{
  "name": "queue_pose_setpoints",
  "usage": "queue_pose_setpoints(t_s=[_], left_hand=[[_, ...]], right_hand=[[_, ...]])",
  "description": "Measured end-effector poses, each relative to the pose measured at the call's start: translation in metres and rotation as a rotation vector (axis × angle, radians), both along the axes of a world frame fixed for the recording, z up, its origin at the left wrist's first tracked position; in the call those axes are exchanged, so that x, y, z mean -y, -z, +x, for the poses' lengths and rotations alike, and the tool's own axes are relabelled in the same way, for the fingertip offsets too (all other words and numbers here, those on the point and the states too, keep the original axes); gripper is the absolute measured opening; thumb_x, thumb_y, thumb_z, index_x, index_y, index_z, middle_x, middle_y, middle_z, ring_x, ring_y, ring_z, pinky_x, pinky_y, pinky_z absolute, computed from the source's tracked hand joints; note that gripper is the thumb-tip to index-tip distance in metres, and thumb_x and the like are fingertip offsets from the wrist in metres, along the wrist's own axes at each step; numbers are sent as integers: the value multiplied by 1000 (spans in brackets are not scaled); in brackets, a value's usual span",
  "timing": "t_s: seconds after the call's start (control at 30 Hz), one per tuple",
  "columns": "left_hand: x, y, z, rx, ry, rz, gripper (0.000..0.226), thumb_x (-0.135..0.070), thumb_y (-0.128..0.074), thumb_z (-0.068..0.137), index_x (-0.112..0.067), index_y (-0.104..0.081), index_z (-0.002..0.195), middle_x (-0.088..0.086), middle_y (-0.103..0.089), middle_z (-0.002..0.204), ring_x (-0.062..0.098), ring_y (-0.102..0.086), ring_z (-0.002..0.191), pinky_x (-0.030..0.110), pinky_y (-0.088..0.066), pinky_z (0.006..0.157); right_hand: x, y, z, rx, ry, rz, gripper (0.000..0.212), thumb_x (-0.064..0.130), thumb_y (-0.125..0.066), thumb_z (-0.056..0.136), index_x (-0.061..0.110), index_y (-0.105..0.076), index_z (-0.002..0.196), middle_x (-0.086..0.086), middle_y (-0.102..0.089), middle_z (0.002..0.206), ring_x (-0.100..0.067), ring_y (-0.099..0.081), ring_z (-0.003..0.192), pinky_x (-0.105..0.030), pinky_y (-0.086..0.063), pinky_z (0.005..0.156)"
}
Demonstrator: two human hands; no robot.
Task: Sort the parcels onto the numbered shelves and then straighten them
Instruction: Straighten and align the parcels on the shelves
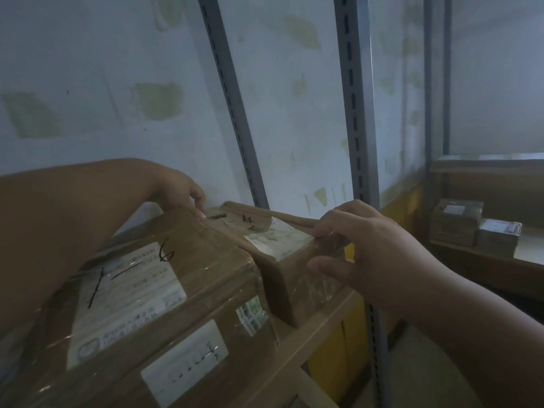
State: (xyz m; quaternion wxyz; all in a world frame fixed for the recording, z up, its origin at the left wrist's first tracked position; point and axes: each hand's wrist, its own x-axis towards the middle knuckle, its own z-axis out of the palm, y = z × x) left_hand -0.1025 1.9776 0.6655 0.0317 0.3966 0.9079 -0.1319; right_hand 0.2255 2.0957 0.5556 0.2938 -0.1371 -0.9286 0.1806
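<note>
1. A small parcel stands on the shelf at the middle of the frame, just beside a large parcel that fills the lower left; whether the two touch cannot be told.
2. The right edge of the small parcel is held by the right hand, with fingers curled over the top corner and the thumb spread below against the taped side.
3. The left hand is laid over the far top edge of the large parcel, fingertips curled down onto the cardboard near the seam between the two boxes.
4. The step in hand is judged to be straightening: the small parcel is best nudged until its front face lines up with the shelf's front edge, while the large one is steadied so it is not dragged along.
5. Its loose, glossy tape is likely slippery, so pressure is better put on the cardboard corner.
6. Slotted grey uprights rise behind, in the upper middle, and limit travel to the right.
7. Two more boxes are seen on a lower shelf at the right edge, well apart.
</note>
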Motion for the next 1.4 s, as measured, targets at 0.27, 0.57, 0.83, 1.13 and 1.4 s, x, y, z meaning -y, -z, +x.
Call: queue_pose_setpoints(t_s=[0.27,0.57,0.83,1.13,1.4], left_hand=[[5,-5,8,34,-12,-11,26,-48,-68,89,-33,-68,110,-3,-61,118,17,-59,109,29,-47,84],[6,-5,17,60,-33,9,31,-44,-69,90,-33,-68,119,-5,-60,123,16,-57,113,37,-45,103],[8,-19,32,204,-105,192,28,-35,-64,96,-21,-65,120,0,-63,119,18,-64,109,33,-55,93],[38,-28,102,40,-27,385,25,-44,-64,93,-27,-69,111,-7,-71,106,9,-66,95,34,-53,91],[81,-35,160,-38,30,396,26,-45,-65,93,-29,-68,114,-15,-68,108,6,-63,103,32,-48,97]], right_hand=[[-1,-8,1,65,-10,30,37,55,-66,82,41,-60,116,20,-49,118,-3,-56,98,-23,-53,84],[-4,-11,0,84,-45,65,32,57,-64,82,40,-60,110,18,-48,113,-3,-57,92,-25,-55,86],[-12,-10,2,-6,-95,86,40,60,-61,85,43,-52,120,22,-44,126,0,-48,107,-23,-48,94],[7,-34,-5,-220,-219,55,37,54,-59,90,38,-51,123,19,-46,127,-5,-51,108,-28,-53,88],[43,-49,19,-257,-238,32,33,53,-58,90,36,-53,119,17,-47,121,-8,-51,107,-30,-51,85]])
